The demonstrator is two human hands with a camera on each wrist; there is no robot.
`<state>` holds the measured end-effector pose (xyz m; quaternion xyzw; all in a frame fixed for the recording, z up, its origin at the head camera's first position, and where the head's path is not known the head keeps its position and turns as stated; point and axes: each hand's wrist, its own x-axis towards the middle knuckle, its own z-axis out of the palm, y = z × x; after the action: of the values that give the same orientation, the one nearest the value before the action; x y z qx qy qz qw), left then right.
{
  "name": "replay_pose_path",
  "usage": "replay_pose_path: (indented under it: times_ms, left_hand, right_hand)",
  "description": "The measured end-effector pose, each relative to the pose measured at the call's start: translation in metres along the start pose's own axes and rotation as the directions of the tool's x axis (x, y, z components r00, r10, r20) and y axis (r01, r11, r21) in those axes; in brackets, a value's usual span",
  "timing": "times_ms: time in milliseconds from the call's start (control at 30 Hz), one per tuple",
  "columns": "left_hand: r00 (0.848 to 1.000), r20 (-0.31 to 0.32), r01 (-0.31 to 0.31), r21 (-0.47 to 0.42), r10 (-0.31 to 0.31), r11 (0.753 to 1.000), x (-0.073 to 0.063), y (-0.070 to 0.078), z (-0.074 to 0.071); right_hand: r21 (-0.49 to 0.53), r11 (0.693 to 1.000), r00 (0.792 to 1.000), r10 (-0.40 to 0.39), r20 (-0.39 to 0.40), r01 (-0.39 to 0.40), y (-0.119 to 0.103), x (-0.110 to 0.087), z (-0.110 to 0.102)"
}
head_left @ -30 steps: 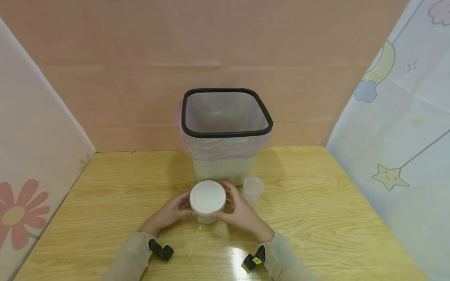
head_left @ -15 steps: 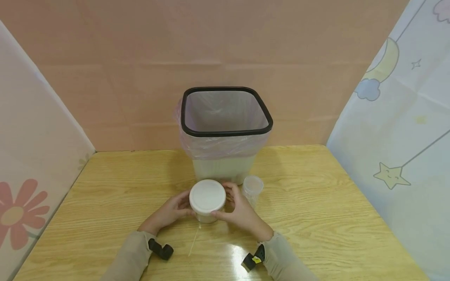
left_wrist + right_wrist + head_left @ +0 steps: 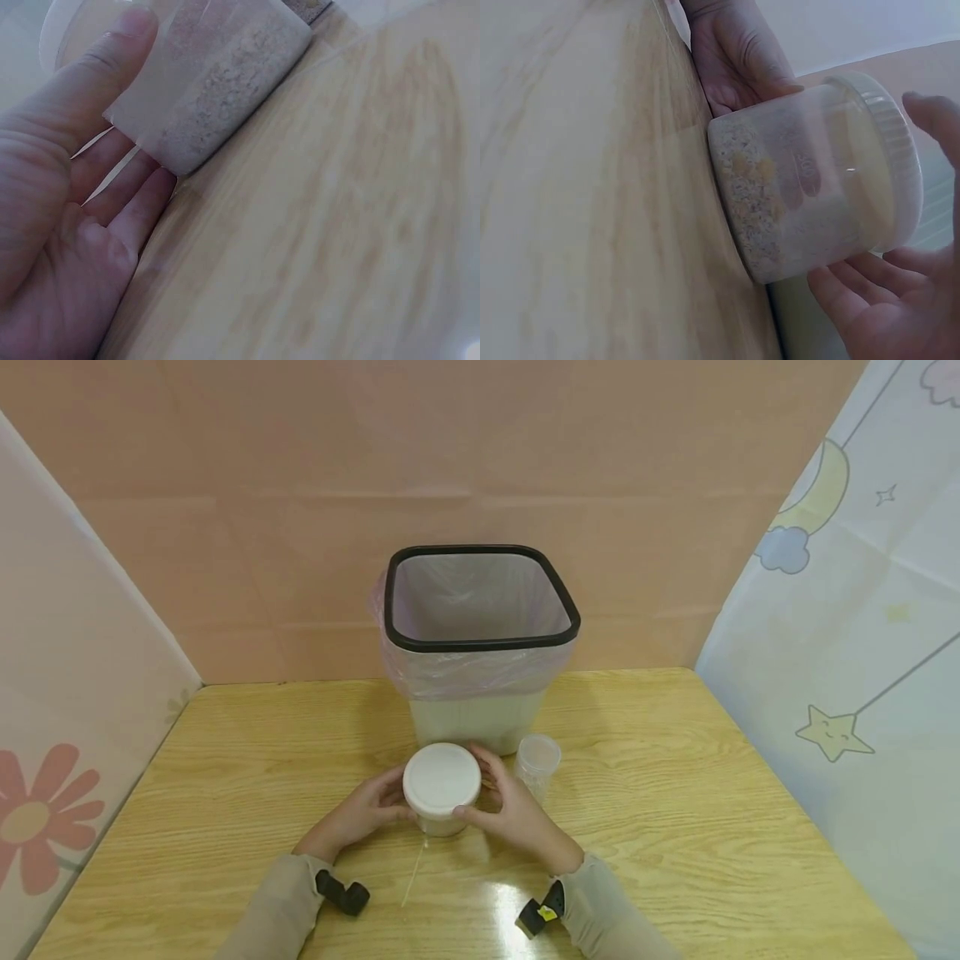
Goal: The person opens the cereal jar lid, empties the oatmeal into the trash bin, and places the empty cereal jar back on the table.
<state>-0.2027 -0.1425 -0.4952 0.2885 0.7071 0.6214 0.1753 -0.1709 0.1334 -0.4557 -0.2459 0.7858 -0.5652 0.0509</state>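
Translucent round plastic jar (image 3: 802, 180), white ribbed round lid (image 3: 442, 778), pale flaky contents (image 3: 744, 206) with yellowish bits low inside. Upright on yellow wood-grain tabletop (image 3: 660, 810), lid up, axis vertical. Left hand (image 3: 366, 810) and right hand (image 3: 519, 810), apart, grip opposite sides.

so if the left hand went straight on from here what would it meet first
The translucent white-lidded jar, most likely: the left hand is cupped at its side, though exactly where each finger touches is unclear.

Free passage above the lidded jar (image 3: 442, 779), with bin (image 3: 478, 717) just behind, small container (image 3: 537, 762) rightward.
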Motion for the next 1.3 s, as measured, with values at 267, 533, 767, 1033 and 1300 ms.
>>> replay_pose_path:
  times_ms: [267,533,767,1033,1300]
  left_hand:
    - [1.0,0.002,-0.015,-0.018,0.015,1.0,-0.0003,-0.0002,0.0009]
    - [1.0,0.002,-0.011,-0.023,0.011,1.0,0.0004,0.0003,0.0005]
    - [1.0,0.003,-0.01,-0.028,0.01,1.0,0.0011,0.0004,-0.0002]
    - [1.0,0.003,-0.017,-0.035,0.017,0.999,0.0002,-0.0011,-0.0006]
    - [1.0,0.002,-0.012,-0.028,0.012,1.0,-0.0002,-0.0006,0.0002]
  right_hand:
    - [0.047,0.996,0.994,0.082,-0.069,-0.079,-0.0002,-0.0005,0.004]
    - [0.024,0.999,0.998,0.038,-0.045,-0.037,-0.0002,-0.0015,0.0021]
    - [0.013,0.999,0.999,-0.033,0.011,0.033,0.0,-0.0007,-0.0005]
    - [-0.017,1.0,1.0,-0.021,-0.001,0.021,-0.0002,-0.0006,0.0015]
    - [0.004,0.999,0.998,0.041,-0.055,-0.041,0.0002,-0.0009,0.0058]
